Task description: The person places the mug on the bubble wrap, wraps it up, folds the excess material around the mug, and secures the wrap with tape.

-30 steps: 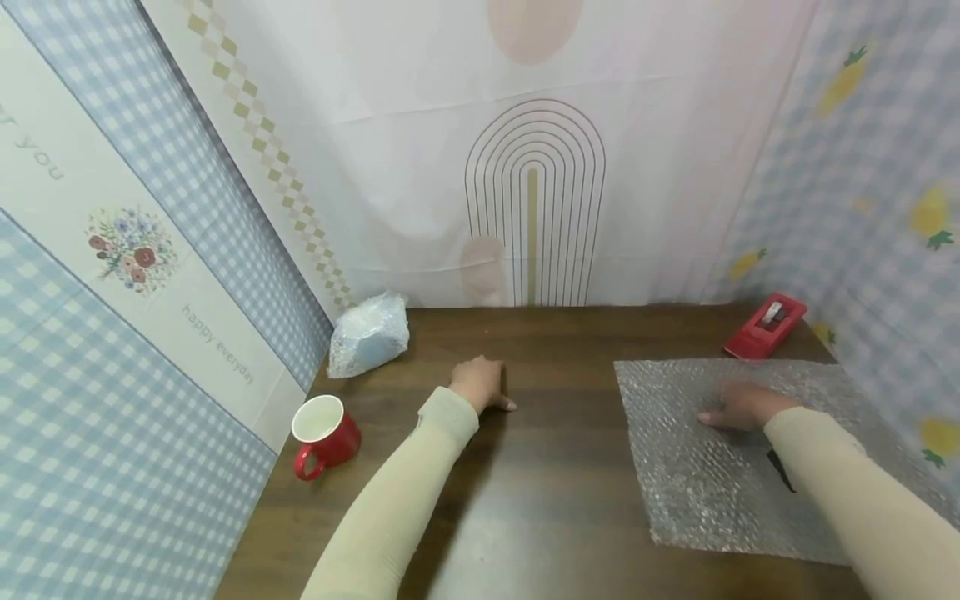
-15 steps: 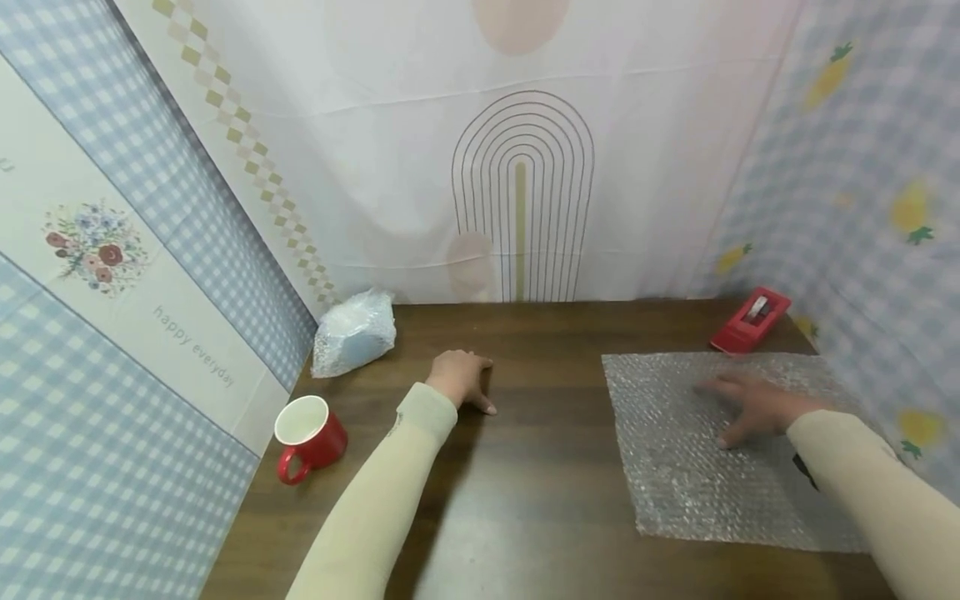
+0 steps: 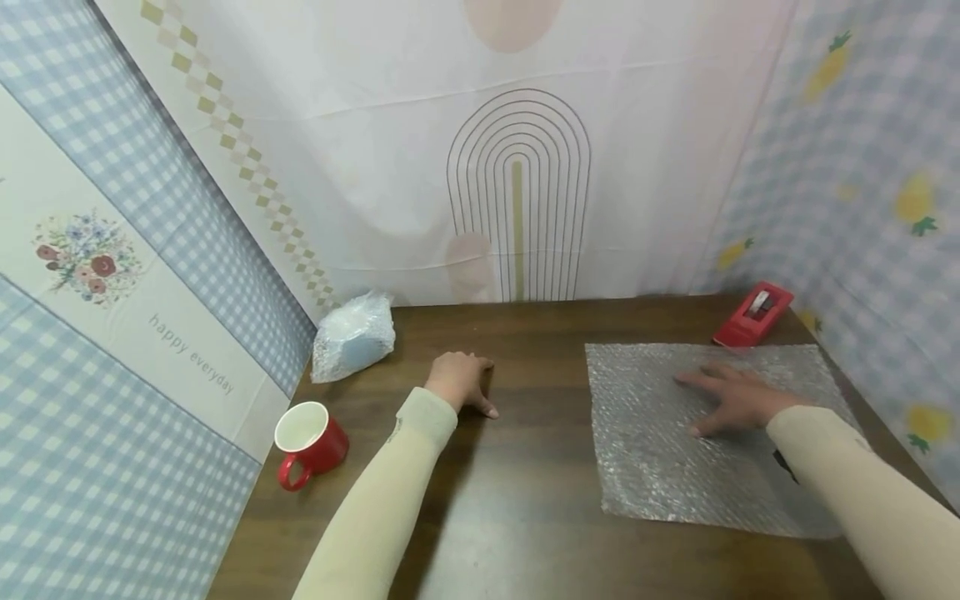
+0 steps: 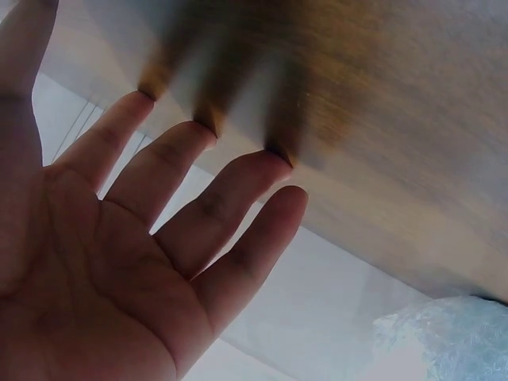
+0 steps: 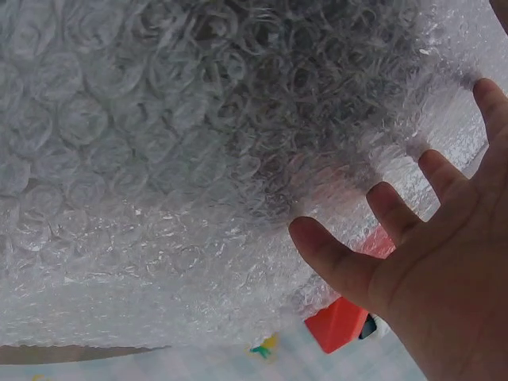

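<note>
In the head view, a flat sheet of clear bubble wrap [image 3: 645, 467] lies on the right part of the table. My right hand [image 3: 738, 400] rests on it with the fingers spread. Seen from the right wrist, the fingertips [image 5: 313, 234] touch the bubbled surface, and nothing is gripped. My left hand [image 3: 457, 382] is on the bare wood at mid-table, fingers apart. Its fingertips [image 4: 278, 163] meet the tabletop in the left wrist view, and the palm holds nothing.
A red tape dispenser [image 3: 752, 315] sits just behind the sheet. To the left stand a red mug [image 3: 318, 446] with a white inside and a bubble-wrapped bundle [image 3: 354, 337]. Patterned cloth walls [image 3: 397, 167] border the brown table [image 3: 517, 517].
The bubble wrap has slid slightly left and away from me, with my right hand moving along on it. Its fingers have spread. My left hand stays at the same spot.
</note>
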`<state>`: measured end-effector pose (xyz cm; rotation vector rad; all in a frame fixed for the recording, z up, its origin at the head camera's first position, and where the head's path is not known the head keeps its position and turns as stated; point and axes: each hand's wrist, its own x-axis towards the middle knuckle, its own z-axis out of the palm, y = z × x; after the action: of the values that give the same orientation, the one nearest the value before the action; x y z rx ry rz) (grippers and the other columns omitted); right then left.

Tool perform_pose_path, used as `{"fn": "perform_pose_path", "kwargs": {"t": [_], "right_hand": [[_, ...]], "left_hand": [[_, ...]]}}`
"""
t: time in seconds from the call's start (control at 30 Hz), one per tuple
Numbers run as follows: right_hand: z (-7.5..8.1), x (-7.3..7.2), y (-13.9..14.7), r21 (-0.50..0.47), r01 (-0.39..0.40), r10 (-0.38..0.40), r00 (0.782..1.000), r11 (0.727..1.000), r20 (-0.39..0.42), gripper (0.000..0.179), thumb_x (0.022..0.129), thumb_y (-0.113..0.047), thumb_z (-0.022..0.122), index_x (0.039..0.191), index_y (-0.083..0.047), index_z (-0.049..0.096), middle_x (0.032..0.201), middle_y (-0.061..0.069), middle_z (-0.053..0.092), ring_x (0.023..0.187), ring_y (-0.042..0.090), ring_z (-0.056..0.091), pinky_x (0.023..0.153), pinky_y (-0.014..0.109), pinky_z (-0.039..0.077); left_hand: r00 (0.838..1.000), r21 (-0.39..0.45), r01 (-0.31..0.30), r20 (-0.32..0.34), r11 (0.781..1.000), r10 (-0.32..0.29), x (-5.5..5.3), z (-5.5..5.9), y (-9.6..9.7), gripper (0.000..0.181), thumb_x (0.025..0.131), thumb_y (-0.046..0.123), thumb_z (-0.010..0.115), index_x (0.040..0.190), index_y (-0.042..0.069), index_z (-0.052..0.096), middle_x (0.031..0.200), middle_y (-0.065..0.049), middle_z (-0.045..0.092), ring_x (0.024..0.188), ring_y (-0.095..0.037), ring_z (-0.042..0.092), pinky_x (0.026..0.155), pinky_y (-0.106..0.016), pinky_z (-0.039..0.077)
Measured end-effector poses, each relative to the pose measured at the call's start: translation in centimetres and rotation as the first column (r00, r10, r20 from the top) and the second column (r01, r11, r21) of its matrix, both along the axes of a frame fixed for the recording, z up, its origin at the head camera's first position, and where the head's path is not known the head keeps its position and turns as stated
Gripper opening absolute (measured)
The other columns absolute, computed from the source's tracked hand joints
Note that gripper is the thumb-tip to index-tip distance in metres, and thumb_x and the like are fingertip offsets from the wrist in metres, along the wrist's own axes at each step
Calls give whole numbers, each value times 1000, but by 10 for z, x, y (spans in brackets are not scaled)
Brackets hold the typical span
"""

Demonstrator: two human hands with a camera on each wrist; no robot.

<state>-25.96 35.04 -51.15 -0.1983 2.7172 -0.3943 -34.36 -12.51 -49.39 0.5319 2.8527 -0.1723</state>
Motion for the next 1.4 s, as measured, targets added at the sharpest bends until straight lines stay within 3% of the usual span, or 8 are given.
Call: {"fn": "perform_pose_path", "kwargs": {"t": [0.47, 0.83, 0.93, 1.03, 1.2, 1.3, 1.4], "right_hand": [[4, -20, -48, 1, -33, 33, 999, 999, -26, 108, 86, -67, 91, 173, -19, 48, 179, 38, 25, 158, 82, 21, 113, 97, 36], [2, -35, -82, 9, -32, 32, 999, 999, -8, 110, 86, -74, 88, 175, -24, 45, 183, 34, 21, 162, 80, 15, 116, 99, 30], [2, -41, -95, 16, -30, 30, 1000, 999, -5, 110, 86, -75, 87, 175, -26, 45, 184, 32, 21, 164, 77, 15, 117, 100, 28], [5, -44, -109, 6, -35, 35, 999, 999, -4, 110, 87, -74, 87, 176, -28, 43, 186, 31, 20, 165, 76, 14, 118, 101, 25], [6, -48, -127, -8, -42, 42, 999, 999, 1, 109, 87, -74, 86, 177, -29, 42, 186, 30, 19, 166, 75, 13, 117, 101, 25], [3, -54, -134, -8, -38, 38, 999, 999, 6, 110, 87, -74, 87, 177, -30, 41, 187, 28, 18, 167, 73, 13, 119, 100, 26], [4, -60, -140, -11, -46, 46, 999, 999, -6, 111, 88, -73, 87, 178, -30, 39, 187, 28, 18, 168, 72, 13, 119, 100, 25]], "left_hand": [[1000, -9, 1, -20, 1000, -1, -2, 0, 1, 111, 76, 75, 96, 170, 34, 54, 175, -8, 55, 156, -33, 61, 119, -46, 61], [1000, -9, -17, -22, 1000, 17, 1, -2, 5, 111, 75, 74, 96, 170, 35, 53, 175, -5, 56, 153, -31, 64, 118, -44, 62], [1000, 1, -6, -13, 1000, 6, -4, -5, 4, 112, 74, 74, 97, 170, 33, 54, 175, -7, 56, 153, -32, 64, 119, -44, 61], [1000, 69, 25, -11, 997, -25, -22, -24, -5, 111, 72, 71, 101, 167, 30, 59, 170, -8, 62, 149, -35, 67, 122, -49, 58], [999, 208, 40, -8, 977, -39, -62, -75, -29, 103, 69, 60, 107, 160, 33, 67, 161, 0, 71, 147, -36, 68, 128, -54, 53], [999, 212, 38, -4, 977, -38, -74, -87, -36, 105, 66, 61, 108, 159, 33, 67, 161, 0, 71, 148, -36, 68, 128, -52, 53], [998, 197, 55, -34, 979, -49, -79, -88, -37, 108, 66, 62, 108, 160, 28, 67, 159, -3, 73, 145, -36, 70, 126, -50, 56]]}}
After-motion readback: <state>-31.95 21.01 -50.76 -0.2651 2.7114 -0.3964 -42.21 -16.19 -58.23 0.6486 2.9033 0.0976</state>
